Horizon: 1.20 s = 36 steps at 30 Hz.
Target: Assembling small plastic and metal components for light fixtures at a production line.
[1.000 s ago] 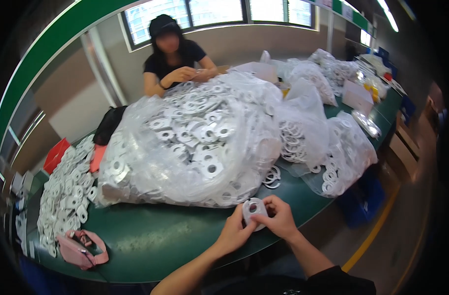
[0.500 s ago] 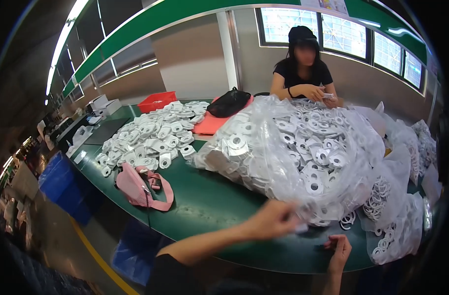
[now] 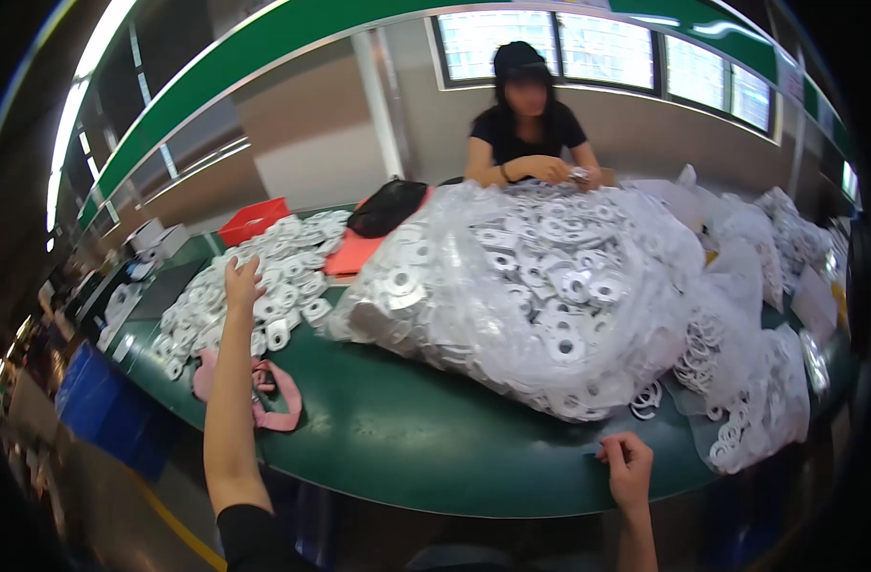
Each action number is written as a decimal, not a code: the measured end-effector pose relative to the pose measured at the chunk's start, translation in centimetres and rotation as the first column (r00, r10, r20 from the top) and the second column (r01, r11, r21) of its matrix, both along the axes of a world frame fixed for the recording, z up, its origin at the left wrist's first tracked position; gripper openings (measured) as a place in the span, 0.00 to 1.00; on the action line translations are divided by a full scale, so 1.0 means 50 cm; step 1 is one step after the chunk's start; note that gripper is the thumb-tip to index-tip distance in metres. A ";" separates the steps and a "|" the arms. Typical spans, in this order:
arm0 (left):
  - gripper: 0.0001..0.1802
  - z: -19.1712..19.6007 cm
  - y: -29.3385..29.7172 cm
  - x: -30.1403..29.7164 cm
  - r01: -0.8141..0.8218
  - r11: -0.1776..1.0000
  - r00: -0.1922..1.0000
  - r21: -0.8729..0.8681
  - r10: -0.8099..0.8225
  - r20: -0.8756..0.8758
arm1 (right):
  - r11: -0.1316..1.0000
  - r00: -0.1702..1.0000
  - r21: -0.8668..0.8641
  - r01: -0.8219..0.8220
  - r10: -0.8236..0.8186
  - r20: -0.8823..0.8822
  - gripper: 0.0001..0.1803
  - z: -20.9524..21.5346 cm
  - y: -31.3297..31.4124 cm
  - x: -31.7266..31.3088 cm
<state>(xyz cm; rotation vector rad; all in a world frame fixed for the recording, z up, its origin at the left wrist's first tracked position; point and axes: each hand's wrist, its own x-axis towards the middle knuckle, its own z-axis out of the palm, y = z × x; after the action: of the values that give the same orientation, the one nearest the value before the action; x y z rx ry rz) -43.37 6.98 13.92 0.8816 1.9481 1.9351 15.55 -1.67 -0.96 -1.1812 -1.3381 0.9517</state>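
Observation:
My left hand (image 3: 242, 280) reaches far out to the left, fingers spread over a heap of loose white ring-shaped parts (image 3: 254, 296) on the green table (image 3: 407, 448). It holds nothing that I can see. My right hand (image 3: 629, 467) rests at the table's near edge with its fingers curled; whether it holds anything is unclear. Just beyond it lies a big clear plastic bag (image 3: 531, 296) packed with the same white rings, and a few rings (image 3: 647, 398) have spilled out beside it.
A pink strap-like item (image 3: 264, 396) lies under my left forearm. A red tray (image 3: 252, 219), a black pouch (image 3: 388, 205) and an orange sheet (image 3: 354, 255) sit at the back. Another person (image 3: 531, 124) works across the table. More bagged rings (image 3: 759, 381) pile up on the right.
My hands were together holding a white part; now the left arm has stretched out to the loose heap on the left, the right has dropped to the table edge, and my view has swung left.

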 end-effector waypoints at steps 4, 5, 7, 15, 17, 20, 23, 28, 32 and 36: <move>0.20 -0.003 0.034 0.186 0.182 0.978 0.752 0.104 -0.071 -0.656 | 1.000 0.998 0.002 -0.021 0.020 0.059 0.07 0.002 0.001 -0.003; 0.14 0.014 0.039 0.262 0.235 0.965 0.676 0.119 -0.075 -0.733 | 1.000 0.998 0.004 -0.025 0.025 0.056 0.07 0.003 0.001 -0.003; 0.10 0.025 0.066 0.400 0.419 0.907 0.549 0.040 -0.218 -0.807 | 1.000 0.998 0.007 -0.010 0.009 0.061 0.08 0.003 -0.003 0.001; 0.17 -0.063 0.203 0.706 0.162 0.865 -0.176 -0.474 -0.447 -0.877 | 1.000 0.999 0.015 0.018 -0.018 0.037 0.07 0.014 -0.011 0.004; 0.13 -0.100 0.229 0.703 -0.189 0.741 -0.186 -0.644 -0.671 -0.718 | 0.999 0.999 0.014 0.031 -0.032 0.038 0.07 0.012 -0.011 0.004; 0.12 -0.094 0.226 0.744 -0.277 0.688 -0.158 -0.671 -0.721 -0.675 | 0.975 0.980 0.103 0.196 -0.198 0.014 0.06 -0.002 -0.015 0.042; 0.12 -0.083 0.205 0.739 -0.097 0.723 0.070 -0.684 -0.681 -0.729 | 0.887 0.881 0.204 0.414 -0.447 0.154 0.05 0.001 -0.008 0.108; 0.14 -0.086 0.204 0.679 0.323 0.831 0.428 -0.453 -0.555 -0.713 | 0.764 0.459 0.534 0.363 -0.645 0.611 0.16 0.016 0.013 0.226; 0.16 -0.051 0.196 0.686 0.622 0.774 0.693 -0.118 -0.615 -0.376 | 0.781 0.233 0.507 0.363 -0.603 0.763 0.17 0.009 0.036 0.265; 0.11 -0.006 0.066 0.780 0.792 0.492 0.543 0.362 -0.839 -0.047 | 0.791 0.225 0.456 0.408 -0.571 0.789 0.14 0.007 0.025 0.270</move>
<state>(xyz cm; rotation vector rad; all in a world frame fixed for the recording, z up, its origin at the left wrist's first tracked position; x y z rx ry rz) -4.39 10.30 13.60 1.3929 0.7761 1.6269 29.04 -0.43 -0.60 -1.9776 -1.6041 -0.4430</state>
